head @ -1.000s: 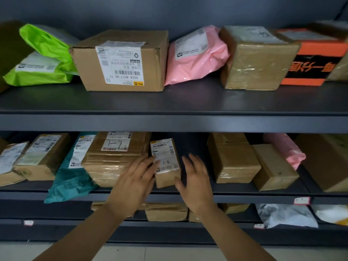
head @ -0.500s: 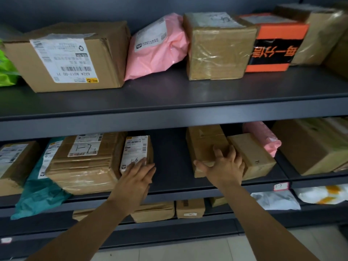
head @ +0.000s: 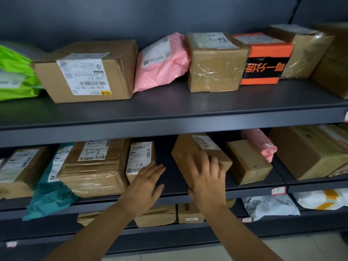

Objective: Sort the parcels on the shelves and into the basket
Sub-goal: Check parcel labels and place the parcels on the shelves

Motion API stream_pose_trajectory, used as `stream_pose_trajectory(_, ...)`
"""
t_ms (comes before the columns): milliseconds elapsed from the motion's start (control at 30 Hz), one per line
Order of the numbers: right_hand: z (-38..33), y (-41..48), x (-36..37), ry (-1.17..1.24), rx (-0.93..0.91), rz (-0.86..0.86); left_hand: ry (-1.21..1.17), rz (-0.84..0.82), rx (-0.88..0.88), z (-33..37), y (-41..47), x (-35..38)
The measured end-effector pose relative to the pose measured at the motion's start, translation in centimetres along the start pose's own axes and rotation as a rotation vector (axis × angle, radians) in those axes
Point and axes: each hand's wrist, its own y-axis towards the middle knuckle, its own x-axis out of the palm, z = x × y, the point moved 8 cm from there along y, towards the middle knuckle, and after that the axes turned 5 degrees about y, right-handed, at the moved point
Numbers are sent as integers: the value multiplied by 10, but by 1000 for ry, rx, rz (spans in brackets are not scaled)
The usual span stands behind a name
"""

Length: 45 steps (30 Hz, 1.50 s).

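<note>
Noted both bare forearms extended up from the lower edge, converging toward the centre. Logged left hand [head: 145, 183] palm down, fingers [head: 157, 169] straight and close together, thumb spread to the right. Logged right hand [head: 209, 182] near it but apart, back toward the camera, fingers [head: 206, 162] splayed and somewhat blurred, thumb low at left, gripping a tilted brown parcel [head: 185, 153].

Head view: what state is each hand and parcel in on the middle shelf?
Left hand: open, straight fingers touching the small labelled box.
Right hand: fingers curled over the brown box, gripping it.
Small labelled box: standing on end, sealed.
Brown box: tilted, sealed.
Teal bag: overhanging the front of the middle shelf.
</note>
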Motion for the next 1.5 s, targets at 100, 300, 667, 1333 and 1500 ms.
stream_pose_trajectory(100, -10, -18, 0, 64, -91, 30, -55, -33, -51, 10, 0, 2)
stream_pose_trajectory(300, 30, -18, -5, 460, 227, 66, -301, -168, -161, 19, -7, 22)
stream_pose_trajectory(667, 31, -35, 21, 831, 429, -154, -1188, -264, -558, 44, -10, 37)
stream_pose_trajectory(1333, 31, -155, -33, 1050, 482, 8, -1461, -391, -803, 36, -56, 40)
stream_pose_trajectory(1500, 20, -206, -71, 1001, 519, 99, -1505, -514, -702, 61, -90, 26)
